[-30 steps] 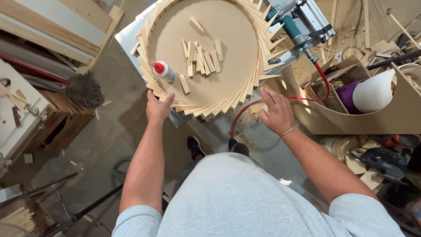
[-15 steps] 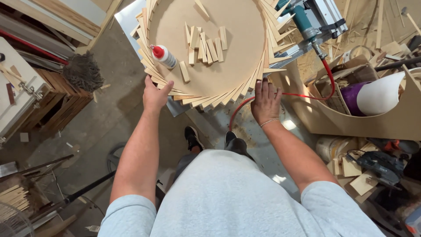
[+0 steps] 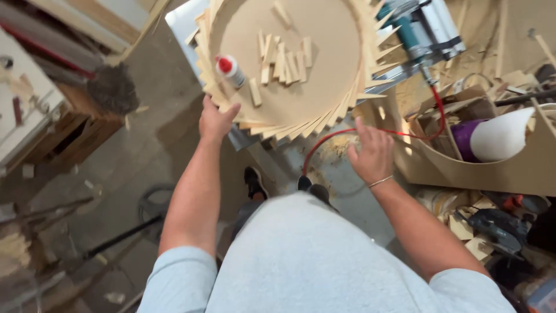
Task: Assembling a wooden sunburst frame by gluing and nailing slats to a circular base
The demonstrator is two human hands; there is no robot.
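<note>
A round wooden disc (image 3: 324,75) ringed with overlapping thin wood slats lies on a bench in front of me. Several short wood strips (image 3: 286,58) and a white glue bottle with a red cap (image 3: 230,69) rest on it. My left hand (image 3: 215,119) grips the slatted rim at the disc's near left edge. My right hand (image 3: 372,152) hovers with fingers spread just off the near right rim, holding nothing, beside a red hose (image 3: 336,138).
A teal and grey nail gun (image 3: 420,32) lies at the disc's far right, joined to the red hose. A curved board bin (image 3: 498,171) with a white and purple roll stands at right. A brush (image 3: 111,87) and wooden crates are at left. Power tools (image 3: 498,223) lie lower right.
My right hand has come off the rim and moved right and down, fingers spread. My left hand stays on the rim. The disc appears turned slightly.
</note>
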